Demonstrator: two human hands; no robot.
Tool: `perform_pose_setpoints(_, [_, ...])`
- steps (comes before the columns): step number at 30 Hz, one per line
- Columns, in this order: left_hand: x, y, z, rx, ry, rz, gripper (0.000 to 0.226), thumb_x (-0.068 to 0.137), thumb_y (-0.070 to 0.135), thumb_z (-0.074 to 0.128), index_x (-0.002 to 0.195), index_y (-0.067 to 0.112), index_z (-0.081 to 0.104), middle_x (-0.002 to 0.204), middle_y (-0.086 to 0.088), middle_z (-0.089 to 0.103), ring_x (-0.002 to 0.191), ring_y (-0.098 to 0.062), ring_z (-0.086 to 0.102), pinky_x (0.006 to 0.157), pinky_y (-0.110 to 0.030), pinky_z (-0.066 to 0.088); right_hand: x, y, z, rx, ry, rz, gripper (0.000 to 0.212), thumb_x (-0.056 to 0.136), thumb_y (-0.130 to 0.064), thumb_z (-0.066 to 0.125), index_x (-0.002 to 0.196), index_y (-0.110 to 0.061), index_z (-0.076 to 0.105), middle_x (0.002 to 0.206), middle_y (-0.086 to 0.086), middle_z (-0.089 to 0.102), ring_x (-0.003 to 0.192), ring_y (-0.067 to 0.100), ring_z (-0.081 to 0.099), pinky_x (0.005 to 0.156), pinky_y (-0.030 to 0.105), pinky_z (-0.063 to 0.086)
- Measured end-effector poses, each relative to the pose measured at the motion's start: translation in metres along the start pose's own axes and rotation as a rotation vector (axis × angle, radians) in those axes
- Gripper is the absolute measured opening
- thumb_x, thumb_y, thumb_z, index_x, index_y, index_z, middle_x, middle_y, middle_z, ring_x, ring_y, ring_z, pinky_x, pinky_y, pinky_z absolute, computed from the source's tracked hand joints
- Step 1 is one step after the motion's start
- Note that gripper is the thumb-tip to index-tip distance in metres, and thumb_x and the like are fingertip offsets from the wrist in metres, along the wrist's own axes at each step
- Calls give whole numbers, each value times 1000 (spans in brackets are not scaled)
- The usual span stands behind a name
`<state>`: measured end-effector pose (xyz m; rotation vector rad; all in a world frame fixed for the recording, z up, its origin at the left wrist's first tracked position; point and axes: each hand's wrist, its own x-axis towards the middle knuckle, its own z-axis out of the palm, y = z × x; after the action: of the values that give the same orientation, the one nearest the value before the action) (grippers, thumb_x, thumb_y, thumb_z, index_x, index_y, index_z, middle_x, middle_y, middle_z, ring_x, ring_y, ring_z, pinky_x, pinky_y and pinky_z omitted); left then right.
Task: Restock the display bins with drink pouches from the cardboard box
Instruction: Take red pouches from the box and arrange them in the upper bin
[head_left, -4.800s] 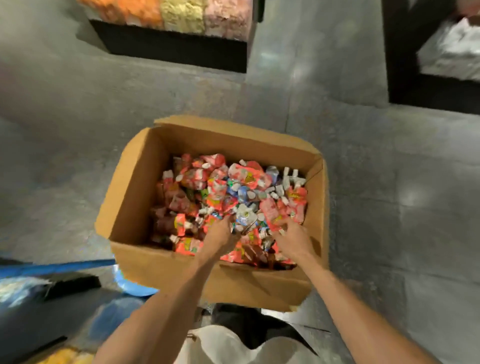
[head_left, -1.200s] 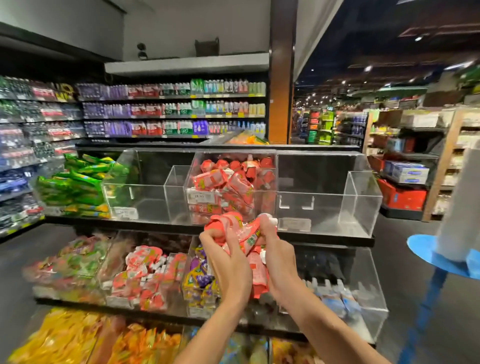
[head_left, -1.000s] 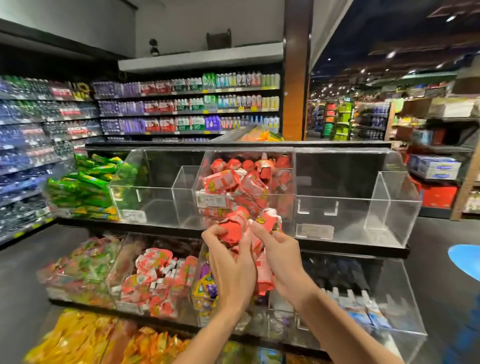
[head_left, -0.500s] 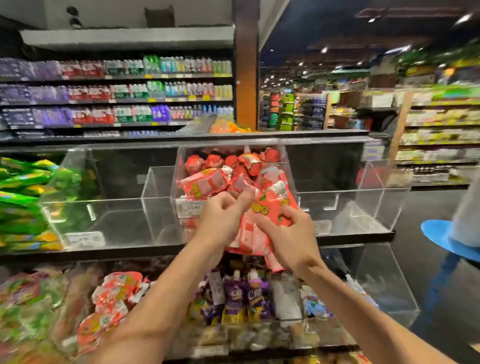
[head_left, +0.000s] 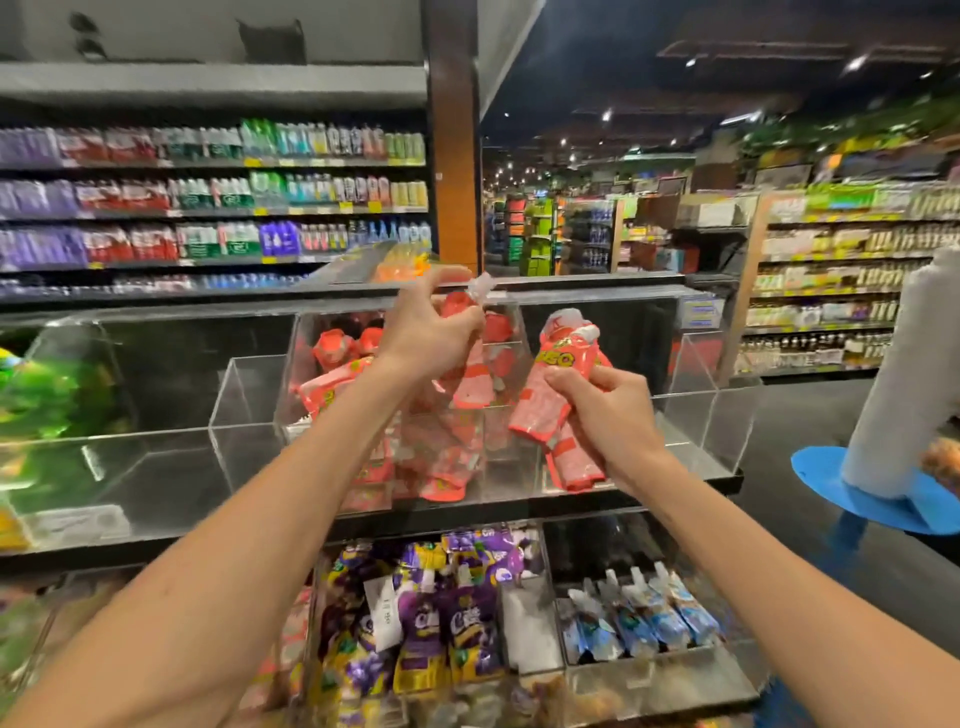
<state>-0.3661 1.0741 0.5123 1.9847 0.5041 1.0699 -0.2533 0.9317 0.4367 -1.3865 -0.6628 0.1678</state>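
The upper shelf (head_left: 623, 503) is a black board with a row of clear bins (head_left: 156, 467) set side by side on it. Green pouches (head_left: 47, 400) fill the one at the far left. The middle bin (head_left: 506, 467) is packed with red pouches (head_left: 332, 384). The lower shelf (head_left: 737, 693) carries another row of clear bins. One holds purple pouches (head_left: 447, 623), and the next one to the right holds blue-and-white pouches (head_left: 639, 618) standing upright.

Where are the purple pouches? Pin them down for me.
Head view, bottom centre: the purple pouches stand one tier below the binned red pouches, with the blue pouches just to their right.
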Motion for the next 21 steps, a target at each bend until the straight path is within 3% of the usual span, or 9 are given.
perform_pose_setpoints(2, [16,4,10,62,-22,42,43,76,12,68,117,27,66,98,-3,71,89,-23,69,82,-46,59,14,-3,-12,4,3,2,19,82,-24,76,65,-16,75,66,1,72,62,14,66,67,37,54])
perform_pose_setpoints(6, [36,-3,36,337,-148,159,38,81,2,65,114,22,70,108,0,68,100,-21,64,84,-29,53,30,-5,-32,34,-7,14,16,84,-24,75,73,-13,75,71,4,74,66,17,70,67,37,57])
perform_pose_setpoints(10, [52,0,43,555,-242,240,42,84,-3,59,116,21,71,121,-5,66,110,-22,60,84,-32,50,33,1,-47,26,-23,36,13,86,-23,74,81,-11,73,69,1,74,62,15,71,62,31,54])
perform_pose_setpoints(13, [67,13,35,698,-323,285,44,83,-5,63,118,21,73,125,-4,65,99,-16,56,74,-26,43,34,6,-54,-7,-30,44,13,87,-24,73,85,-11,73,69,-1,74,62,14,72,59,30,55])
perform_pose_setpoints(16, [70,13,32,774,-415,320,44,83,-3,68,116,25,73,122,-3,67,96,-17,61,67,-25,46,33,10,-56,-11,-31,60,13,88,-25,73,87,-12,73,75,1,76,67,18,74,64,36,60])
perform_pose_setpoints(21, [67,-19,54,921,-569,398,40,83,5,74,119,22,71,120,-4,65,111,-24,60,88,-28,46,28,10,-54,9,-36,61,11,88,-25,73,88,-14,72,82,3,75,69,16,74,60,30,57])
